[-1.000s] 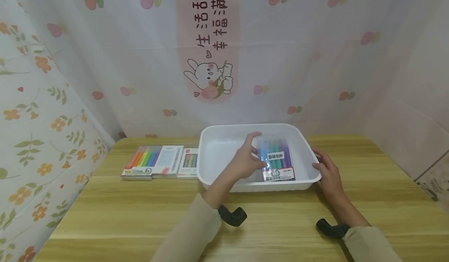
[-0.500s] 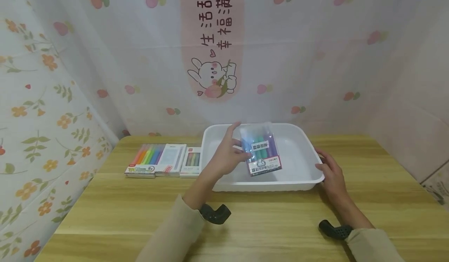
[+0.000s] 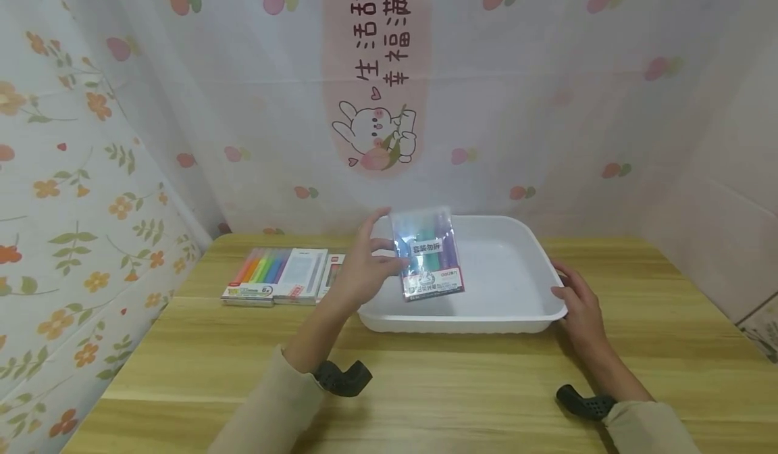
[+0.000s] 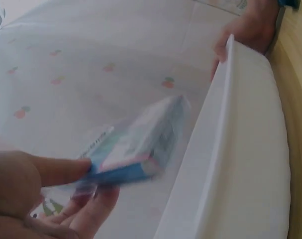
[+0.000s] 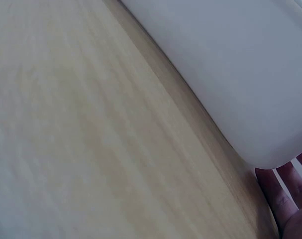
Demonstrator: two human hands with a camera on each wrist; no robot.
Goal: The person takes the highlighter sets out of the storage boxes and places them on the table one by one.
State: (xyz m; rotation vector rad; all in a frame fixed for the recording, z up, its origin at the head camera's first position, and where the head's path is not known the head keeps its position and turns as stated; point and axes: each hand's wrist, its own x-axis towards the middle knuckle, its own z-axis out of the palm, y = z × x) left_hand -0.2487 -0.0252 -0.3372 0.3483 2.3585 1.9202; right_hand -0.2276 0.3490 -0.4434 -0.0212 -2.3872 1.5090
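My left hand (image 3: 363,268) pinches the left edge of a clear pack of highlighter-like pens (image 3: 428,255), blue, green and purple with a white label. The pack is held tilted above the left part of a white plastic tray (image 3: 504,271). In the left wrist view the thumb lies on one side of the blurred pack (image 4: 136,144), with fingers beneath. My right hand (image 3: 583,312) grips the tray's right rim, thumb on top and fingers under the edge. The right wrist view shows those fingers (image 5: 277,191) beside the tray's outer wall (image 5: 230,74).
Left of the tray lie a pack of rainbow-coloured pens (image 3: 255,275), a white box (image 3: 300,275) and a partly hidden white box with coloured sticks (image 3: 331,275). All rest on the wooden table (image 3: 425,386). A patterned curtain (image 3: 292,103) hangs behind.
My left hand has lifted the pen pack out of the tray and carried it left, tilting it. The right hand still holds the tray's rim.
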